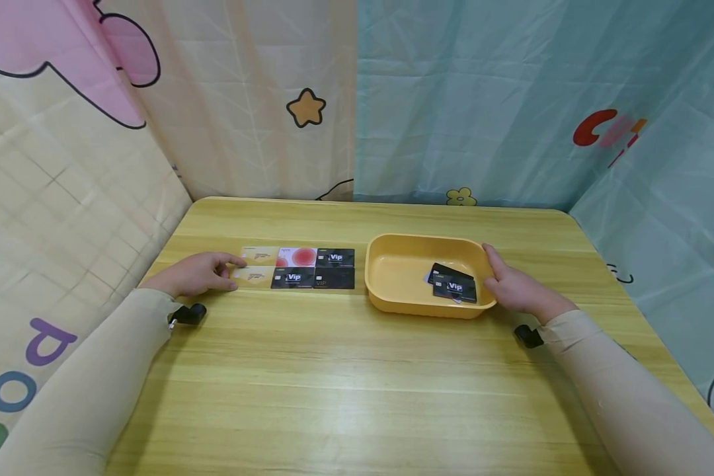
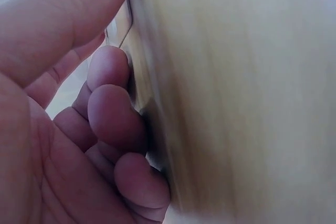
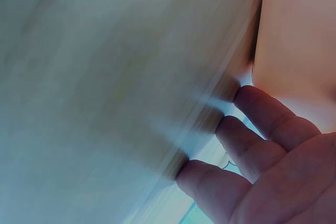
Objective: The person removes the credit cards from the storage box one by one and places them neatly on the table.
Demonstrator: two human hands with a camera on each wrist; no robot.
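At the left of the table, my left hand (image 1: 202,273) lies beside the left edge of two rows of flat cards, its fingertips touching the yellow cards. The upper row has a yellow card (image 1: 258,256), a white and red card (image 1: 297,257) and a black Vip card (image 1: 336,258). Below them are another yellow card (image 1: 254,277) and two black cards (image 1: 293,277). My right hand (image 1: 519,286) rests against the right end of a yellow plastic tray (image 1: 393,306). In the right wrist view, several fingertips (image 3: 199,174) touch the tabletop. Loosely overlapping black cards (image 1: 455,288) lie inside the tray.
The wooden table (image 1: 357,383) has rounded far corners. Printed curtains (image 1: 464,99) stand along its back and sides. A small black wrist camera (image 1: 190,314) sits below the left hand, and another wrist camera (image 1: 528,336) below the right.
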